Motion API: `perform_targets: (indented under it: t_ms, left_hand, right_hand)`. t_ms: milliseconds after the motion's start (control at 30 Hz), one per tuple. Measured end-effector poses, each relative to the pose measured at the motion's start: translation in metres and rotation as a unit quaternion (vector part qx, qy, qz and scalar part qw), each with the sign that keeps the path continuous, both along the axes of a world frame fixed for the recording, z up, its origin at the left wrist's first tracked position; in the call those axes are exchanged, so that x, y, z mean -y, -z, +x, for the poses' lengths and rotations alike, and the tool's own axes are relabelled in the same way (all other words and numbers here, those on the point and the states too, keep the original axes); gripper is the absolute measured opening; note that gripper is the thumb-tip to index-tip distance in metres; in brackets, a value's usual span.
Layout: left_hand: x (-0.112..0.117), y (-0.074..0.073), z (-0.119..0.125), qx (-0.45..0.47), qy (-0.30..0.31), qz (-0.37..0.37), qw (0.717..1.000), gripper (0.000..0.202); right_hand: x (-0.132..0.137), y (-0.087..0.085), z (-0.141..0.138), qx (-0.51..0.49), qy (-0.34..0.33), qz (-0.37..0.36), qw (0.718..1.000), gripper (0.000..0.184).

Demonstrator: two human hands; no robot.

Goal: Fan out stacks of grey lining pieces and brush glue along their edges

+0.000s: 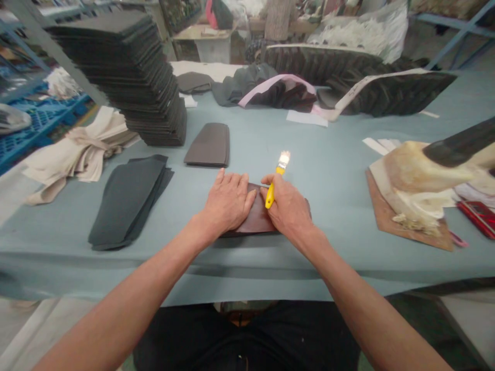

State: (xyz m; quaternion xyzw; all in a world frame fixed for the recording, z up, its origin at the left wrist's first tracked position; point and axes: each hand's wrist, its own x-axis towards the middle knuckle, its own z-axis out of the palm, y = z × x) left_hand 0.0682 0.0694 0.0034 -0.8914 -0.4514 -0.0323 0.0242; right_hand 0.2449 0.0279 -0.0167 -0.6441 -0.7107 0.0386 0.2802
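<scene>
A dark brown leather piece lies flat on the grey-blue table, close to the front edge. My left hand presses down on its left half with fingers stretched flat. My right hand rests on the right half and grips a small brush with a yellow handle. Its pale bristles point away from me, above the table. The hands cover most of the leather piece.
A tall stack of dark sheets stands at back left. Dark flat pieces lie at left, a smaller pile ahead. At right are a glue-crusted board and container. Beige cloth hangs off the left edge.
</scene>
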Motion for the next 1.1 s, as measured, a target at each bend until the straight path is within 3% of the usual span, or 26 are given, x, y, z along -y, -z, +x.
perform_targets:
  t_ms: [133,267,633,833,1100]
  left_hand:
    - [-0.002,0.004,-0.002,0.003,0.009,0.002,1.0,0.061]
    - [-0.004,0.005,-0.003,0.002,0.017,0.006,1.0,0.058]
    - [-0.004,0.006,-0.003,0.013,0.014,0.012,1.0,0.061]
    - [0.002,0.002,-0.002,0.026,0.021,0.021,0.999,0.064]
    - [-0.002,-0.007,-0.004,0.009,0.166,-0.023,0.986,0.052]
  right_hand:
    - [0.008,-0.002,-0.001,-0.009,-0.079,0.041,0.996,0.023]
    - [0.015,0.002,-0.002,-0.018,-0.148,0.036,0.988,0.018]
    - [0.02,0.007,0.007,0.007,-0.035,-0.006,0.999,0.027]
    - [0.019,0.006,0.011,0.019,-0.014,-0.019,1.0,0.032]
    - [0.017,0.003,0.012,0.022,-0.012,-0.048,0.999,0.034]
